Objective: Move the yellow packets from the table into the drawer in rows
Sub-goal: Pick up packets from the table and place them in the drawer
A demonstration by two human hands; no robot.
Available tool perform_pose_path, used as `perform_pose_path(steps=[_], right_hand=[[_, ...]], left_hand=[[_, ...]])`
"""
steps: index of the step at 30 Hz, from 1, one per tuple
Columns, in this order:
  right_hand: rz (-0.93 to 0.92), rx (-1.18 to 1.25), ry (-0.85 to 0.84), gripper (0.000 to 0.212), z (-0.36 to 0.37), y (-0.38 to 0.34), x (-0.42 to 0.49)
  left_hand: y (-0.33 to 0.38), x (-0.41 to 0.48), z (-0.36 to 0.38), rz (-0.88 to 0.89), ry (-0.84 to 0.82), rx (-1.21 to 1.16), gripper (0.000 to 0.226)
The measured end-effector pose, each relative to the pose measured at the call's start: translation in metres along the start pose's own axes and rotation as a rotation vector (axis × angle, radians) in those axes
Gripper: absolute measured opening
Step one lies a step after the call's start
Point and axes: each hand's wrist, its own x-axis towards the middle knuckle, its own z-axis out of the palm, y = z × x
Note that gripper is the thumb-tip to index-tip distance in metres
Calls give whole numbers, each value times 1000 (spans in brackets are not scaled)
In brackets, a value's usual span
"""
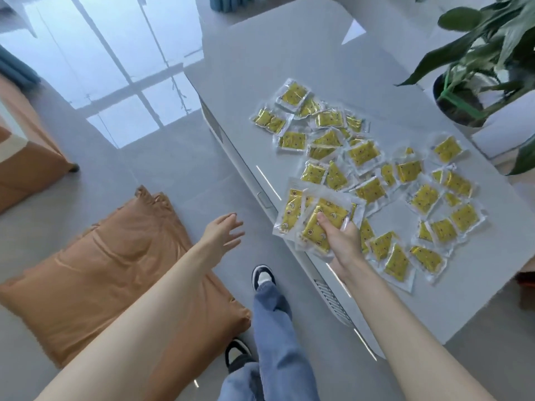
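Observation:
Several yellow packets (362, 153) in clear wrappers lie scattered over the pale grey table (283, 68). My right hand (343, 241) is closed on a small fanned bunch of yellow packets (315, 215), held over the table's near left edge. My left hand (223, 231) hovers over the floor to the left of the table, fingers spread, holding nothing. The table's side shows a closed drawer front with a small handle (264, 199); the inside of the drawer is not visible.
Orange floor cushions (110, 256) lie on the floor at left, another orange cushion (26, 157) further back. A potted plant (474, 68) stands on the table's far right corner. My legs and shoes (263, 277) stand beside the table edge.

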Motion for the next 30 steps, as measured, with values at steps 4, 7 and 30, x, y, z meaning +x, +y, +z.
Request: perform_pose_path(steps=[4,7,30], right_hand=[[-17,37,62,14,12,21,54],[-53,67,67,27,21,35,91],[24,84,19,20,48,71,150]], left_hand=[[-20,82,18,-137,-13,-100,41],[-33,142,37,-206,-41,-170,47],[-70,253,46,-199,-76,-594,56]])
